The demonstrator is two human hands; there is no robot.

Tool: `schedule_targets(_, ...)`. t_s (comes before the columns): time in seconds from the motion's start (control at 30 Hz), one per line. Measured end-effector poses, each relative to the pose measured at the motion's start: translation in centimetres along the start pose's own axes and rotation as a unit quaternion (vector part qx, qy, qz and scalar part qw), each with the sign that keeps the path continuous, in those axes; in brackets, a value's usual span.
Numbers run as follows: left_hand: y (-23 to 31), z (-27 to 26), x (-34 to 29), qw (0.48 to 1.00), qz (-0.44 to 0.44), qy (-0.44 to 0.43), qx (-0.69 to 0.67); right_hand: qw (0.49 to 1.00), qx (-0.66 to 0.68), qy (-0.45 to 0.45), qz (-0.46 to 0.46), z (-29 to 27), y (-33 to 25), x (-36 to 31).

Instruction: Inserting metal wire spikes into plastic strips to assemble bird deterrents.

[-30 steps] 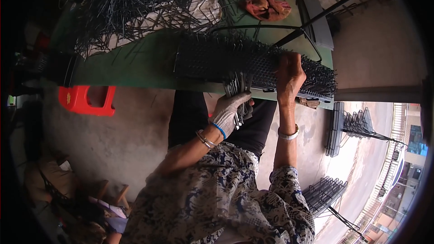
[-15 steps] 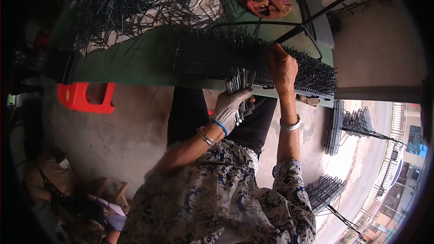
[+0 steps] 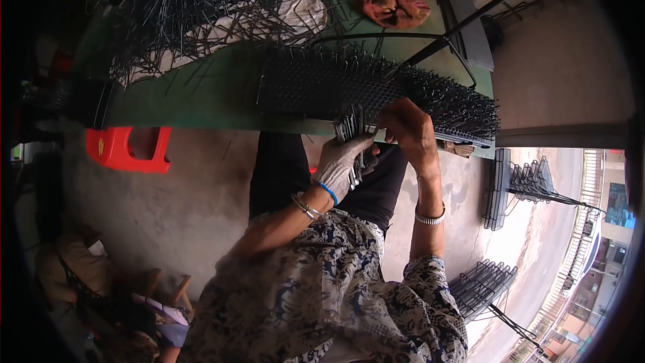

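Note:
My left hand (image 3: 339,160), in a pale knit glove, is closed around a bundle of thin metal rods (image 3: 349,124) that stick out above and below the fist. My bare right hand (image 3: 413,133) is beside it, fingers bent and pinched together close to my left thumb; whatever is between those fingertips is too small to make out. Just beyond both hands lies a long black perforated rack (image 3: 312,91) along the table's near edge. Dark rods with bent tips (image 3: 450,97) stand up densely from its right part, while fewer show on its left part.
A large heap of loose dark rods (image 3: 195,10) covers a pale cloth (image 3: 295,10) on the green table (image 3: 175,104). A reddish glove (image 3: 395,8) lies farther back. A black metal bar (image 3: 463,23) slants over the rack. Left below stands a red stool (image 3: 124,151).
My right hand has come down from the rack, toward me and left, to the bundle. My left hand keeps its grip on the rods and has hardly moved.

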State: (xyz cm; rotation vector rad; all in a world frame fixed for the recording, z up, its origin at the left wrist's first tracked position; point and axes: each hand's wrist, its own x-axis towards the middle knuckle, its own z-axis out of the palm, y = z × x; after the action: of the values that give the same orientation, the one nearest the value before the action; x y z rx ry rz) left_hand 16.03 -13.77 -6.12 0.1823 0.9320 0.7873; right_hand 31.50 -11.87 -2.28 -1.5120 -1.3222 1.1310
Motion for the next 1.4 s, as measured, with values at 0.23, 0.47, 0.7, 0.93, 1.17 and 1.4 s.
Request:
schedule_targets(0.23, 0.0, -0.4, 0.8, 1.0, -0.001, -0.004, 0.012, 0.999, -0.028, 0.009, -0.016, 0.3, 0.1, -0.4)
schedule_targets(0.47, -0.3, -0.6, 1.0, 1.0, -0.012, 0.0, 0.001, 0.995, -0.073, 0.063, -0.013, 0.9, -0.4, -1.1)
schedule_targets(0.7, -0.5, -0.8, 1.2, 0.999, -0.025, 0.018, -0.028, 0.973, -0.084, 0.187, -0.102, -0.1, -0.7, -1.4)
schedule_targets(0.93, 0.0, -0.3, 1.0, 0.999, -0.032, 0.038, 0.0, 0.887, -0.234, 0.328, -0.227, -1.4, 0.5, 2.1)
schedule_targets(1.17, -0.5, -0.3, 0.3, 0.999, -0.028, 0.029, 0.012, 0.848, -0.316, 0.339, -0.255, -2.3, 2.4, 4.7)
schedule_targets(1.4, 0.1, 0.3, -0.3, 0.999, -0.013, 0.028, 0.045, 0.882, -0.298, 0.285, -0.229, -2.3, 2.5, 4.4)
